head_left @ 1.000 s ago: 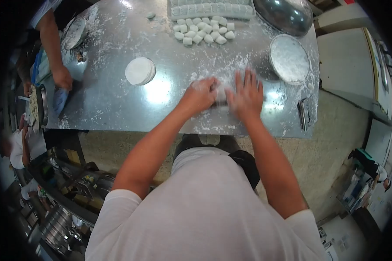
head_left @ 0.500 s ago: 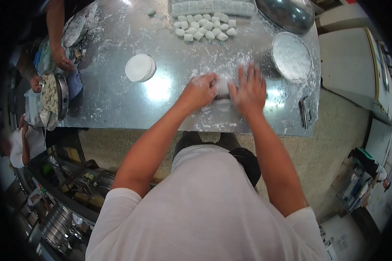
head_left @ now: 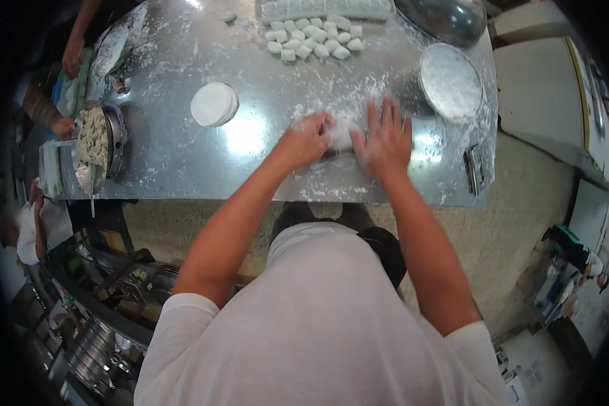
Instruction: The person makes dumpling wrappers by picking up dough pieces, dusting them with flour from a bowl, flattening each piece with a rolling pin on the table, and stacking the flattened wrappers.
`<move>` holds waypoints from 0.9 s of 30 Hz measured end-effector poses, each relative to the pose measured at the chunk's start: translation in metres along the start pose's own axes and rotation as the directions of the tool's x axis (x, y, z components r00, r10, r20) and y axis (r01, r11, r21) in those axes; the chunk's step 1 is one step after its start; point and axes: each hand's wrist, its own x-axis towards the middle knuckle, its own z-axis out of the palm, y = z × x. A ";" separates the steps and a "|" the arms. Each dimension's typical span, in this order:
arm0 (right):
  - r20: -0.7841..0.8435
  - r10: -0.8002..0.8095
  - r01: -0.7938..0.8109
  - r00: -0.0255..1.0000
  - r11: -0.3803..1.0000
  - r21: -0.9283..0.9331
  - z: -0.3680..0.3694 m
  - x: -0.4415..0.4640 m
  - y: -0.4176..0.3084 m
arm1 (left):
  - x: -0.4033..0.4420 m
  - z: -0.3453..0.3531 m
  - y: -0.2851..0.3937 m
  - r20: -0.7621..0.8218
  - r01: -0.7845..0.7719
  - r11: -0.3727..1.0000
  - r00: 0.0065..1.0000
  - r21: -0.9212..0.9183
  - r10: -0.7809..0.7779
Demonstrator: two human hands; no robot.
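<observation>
Between my hands lies a small white piece of dough (head_left: 342, 135), blurred by motion, on the floured steel table. My left hand (head_left: 308, 139) is closed, with its fingers pinching the dough's left edge. On the dough's right side my right hand (head_left: 388, 139) lies flat with fingers spread; whether a rolling pin is under its palm I cannot tell. To the left stands a stack of round dough wrappers (head_left: 213, 105). Beyond my hands sit several cut dough pieces (head_left: 311, 39), in front of a tray (head_left: 326, 9) holding rows of white pieces.
A round container of flour (head_left: 450, 82) stands at right, with a metal scraper (head_left: 472, 169) near the table's right edge. A big metal bowl (head_left: 446, 20) is at the back right. A co-worker's hand (head_left: 64, 128) is at a bowl of filling (head_left: 95, 139) on the left.
My hands stay at the dough, with only slight movement. The co-worker's filling bowl has shifted right, and that person's other hand has drawn back up and left.
</observation>
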 end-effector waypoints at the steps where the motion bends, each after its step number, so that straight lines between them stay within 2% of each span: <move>1: -0.083 0.015 -0.017 0.996 1.000 -0.017 0.003 0.021 -0.002 | 0.002 0.001 0.012 -0.099 -0.079 0.985 0.991 0.151 0.094; 2: -0.097 0.016 -0.017 0.995 1.000 -0.014 0.004 0.026 -0.001 | 0.008 -0.001 0.020 -0.192 -0.147 0.939 0.958 0.310 0.213; 3: -0.112 0.018 -0.020 0.994 1.000 -0.011 0.005 0.031 -0.002 | 0.016 0.001 0.017 -0.200 -0.212 0.897 0.931 0.387 0.306; 4: -0.131 0.015 -0.017 0.991 1.000 -0.011 0.004 0.036 -0.002 | 0.019 0.001 0.016 -0.213 -0.221 0.891 0.922 0.396 0.324; 6: -0.070 0.013 -0.013 0.997 1.000 0.000 -0.002 -0.001 -0.002 | 0.024 0.000 0.016 -0.101 -0.243 0.817 0.934 0.522 0.342; 8: 0.051 -0.044 0.041 0.998 0.997 0.061 -0.006 -0.057 0.005 | 0.013 -0.003 0.019 -0.147 -0.243 0.855 0.928 0.458 0.343; 10: 0.009 -0.085 0.084 0.996 0.994 0.076 0.001 -0.090 0.016 | 0.001 -0.009 0.016 -0.076 -0.032 0.986 0.996 0.161 0.045; 11: -0.027 -0.098 0.100 0.995 0.991 0.091 0.004 -0.101 0.018 | 0.004 -0.004 -0.007 -0.065 -0.076 0.997 0.995 0.000 0.076; 14: 0.039 -0.060 0.059 0.997 0.998 0.013 -0.003 -0.036 0.004 | 0.014 -0.003 -0.024 -0.033 -0.087 0.995 0.996 -0.054 0.085; 15: -0.008 -0.025 0.025 1.000 1.000 0.010 -0.002 -0.005 -0.001 | 0.005 -0.013 0.015 -0.054 -0.090 0.970 0.993 0.224 0.104; 16: -0.061 0.005 -0.005 0.998 1.000 0.008 0.002 0.017 -0.003 | 0.006 -0.006 0.014 -0.046 -0.086 0.970 0.994 0.227 0.099; 18: -0.083 0.022 -0.022 0.996 1.000 0.005 0.007 0.033 -0.003 | 0.015 -0.003 0.019 -0.180 -0.213 0.889 0.935 0.405 0.305; 19: -0.102 0.031 -0.032 0.994 0.999 -0.003 0.007 0.040 -0.004 | 0.015 -0.004 0.025 -0.122 -0.186 0.919 0.963 0.346 0.241; 22: -0.032 -0.026 0.025 0.999 1.000 -0.011 0.002 -0.020 -0.001 | 0.012 -0.006 0.022 -0.088 -0.224 0.875 0.954 0.428 0.287; 23: 0.008 -0.063 0.063 0.998 0.998 -0.005 0.002 -0.047 0.003 | 0.007 -0.007 0.022 -0.112 -0.142 0.937 0.976 0.318 0.186; 24: 0.008 -0.076 0.076 0.997 0.997 -0.006 -0.001 -0.066 0.007 | 0.007 -0.009 0.016 -0.124 -0.138 0.939 0.975 0.314 0.185; 26: -0.039 -0.114 0.116 0.993 0.992 0.051 -0.003 -0.093 0.011 | 0.007 -0.010 -0.006 0.006 0.018 1.000 1.000 -0.021 -0.018; 27: -0.029 -0.103 0.105 0.994 0.993 0.057 -0.002 -0.085 0.008 | 0.008 -0.011 -0.011 0.018 0.028 0.999 0.999 -0.019 -0.027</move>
